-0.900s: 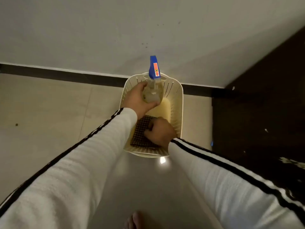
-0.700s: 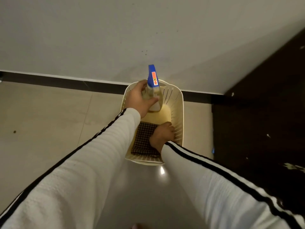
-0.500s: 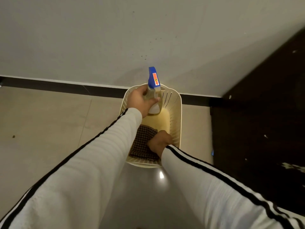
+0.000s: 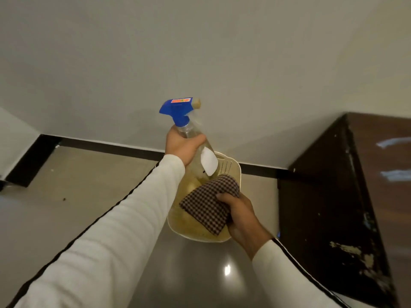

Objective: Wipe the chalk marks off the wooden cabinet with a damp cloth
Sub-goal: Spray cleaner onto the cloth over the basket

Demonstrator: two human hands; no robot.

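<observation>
My left hand (image 4: 182, 144) grips the neck of a clear spray bottle (image 4: 195, 156) with a blue trigger head (image 4: 176, 110), held up above the basket. My right hand (image 4: 241, 215) holds a folded brown checked cloth (image 4: 208, 204) just below the bottle. The dark wooden cabinet (image 4: 333, 196) stands at the right. White chalk marks (image 4: 391, 142) show on its top surface, near the right edge of the view.
A cream perforated plastic basket (image 4: 231, 167) sits on the tiled floor (image 4: 89, 185) under my hands, close to the wall with its black skirting (image 4: 111, 147). The cabinet's side has chipped patches low down.
Both hands have lifted out of the basket: the left raised the spray bottle, the right picked up the checked cloth. The view has tilted up, and the cabinet top with its chalk marks has come into view.
</observation>
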